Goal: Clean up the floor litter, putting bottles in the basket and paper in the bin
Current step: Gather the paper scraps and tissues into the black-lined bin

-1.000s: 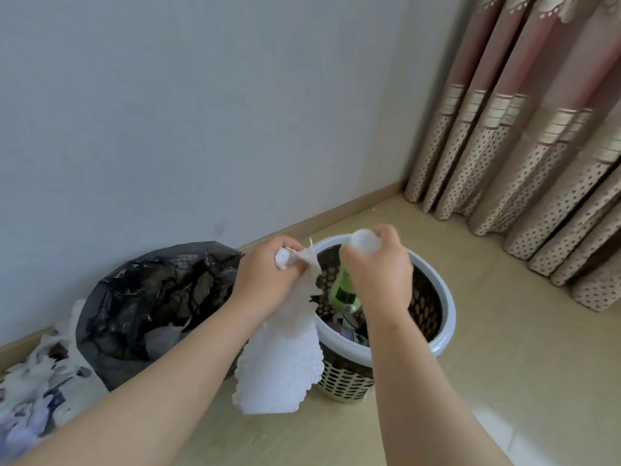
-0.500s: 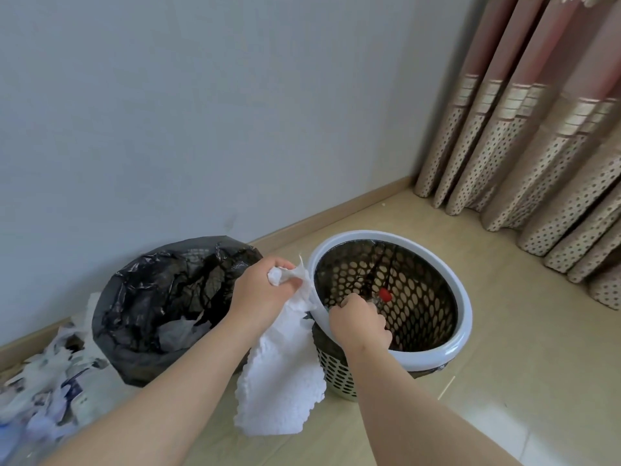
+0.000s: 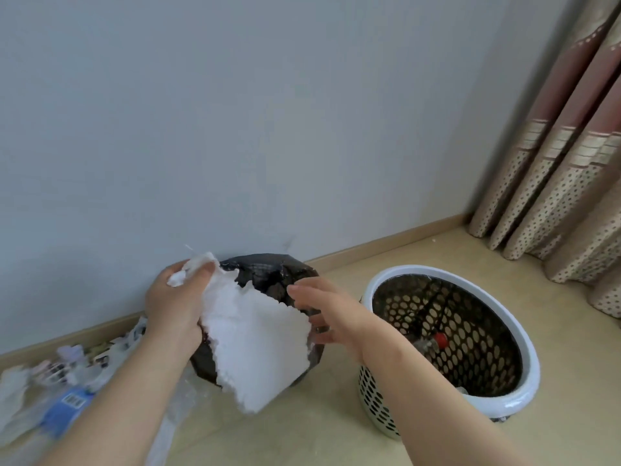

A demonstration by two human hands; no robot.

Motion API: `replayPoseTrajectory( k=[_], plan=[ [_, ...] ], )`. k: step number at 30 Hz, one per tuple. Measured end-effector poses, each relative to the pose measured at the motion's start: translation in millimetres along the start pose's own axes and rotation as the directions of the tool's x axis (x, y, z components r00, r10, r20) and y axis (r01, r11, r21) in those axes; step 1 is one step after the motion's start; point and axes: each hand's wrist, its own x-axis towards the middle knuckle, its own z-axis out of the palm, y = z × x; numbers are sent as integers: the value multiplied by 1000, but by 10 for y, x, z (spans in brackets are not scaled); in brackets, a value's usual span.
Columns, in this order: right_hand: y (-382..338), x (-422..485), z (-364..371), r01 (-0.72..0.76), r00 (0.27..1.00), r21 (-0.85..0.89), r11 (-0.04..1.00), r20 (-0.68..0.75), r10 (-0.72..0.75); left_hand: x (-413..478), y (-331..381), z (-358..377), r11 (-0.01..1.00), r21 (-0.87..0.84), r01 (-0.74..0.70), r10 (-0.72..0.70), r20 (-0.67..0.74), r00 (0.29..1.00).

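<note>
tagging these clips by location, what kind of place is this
Probably a corner of a room in a home: floor-length patterned curtains, a plain painted wall with a wooden skirting board, and a smooth floor with a bag-lined bin and a perforated plastic basket.

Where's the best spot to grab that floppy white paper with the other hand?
Pinch the white paper at its loose right edge, coming in from the right, thumb on one face and fingers on the other. The left hand grips its bunched top corner, so the thin sheet hangs limp over the bin, and that edge sits nearest the open right hand.
</note>
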Motion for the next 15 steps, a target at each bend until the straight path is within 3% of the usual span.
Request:
replayPoseTrajectory(
  k=[5, 10, 15],
  plan=[
    [-33, 72, 350, -113, 987, 31, 993, 119, 109, 211, -119, -204, 982, -97, 159, -162, -20, 987],
    [-70, 182, 544, -68, 997, 36, 997, 33, 66, 382, -212, -420, 953, -97, 285, -284, 24, 958],
    [-102, 293, 536, -40, 993, 69, 997, -111, 47, 539, -168, -701, 923, -208, 325, -344, -65, 937]
  ],
)
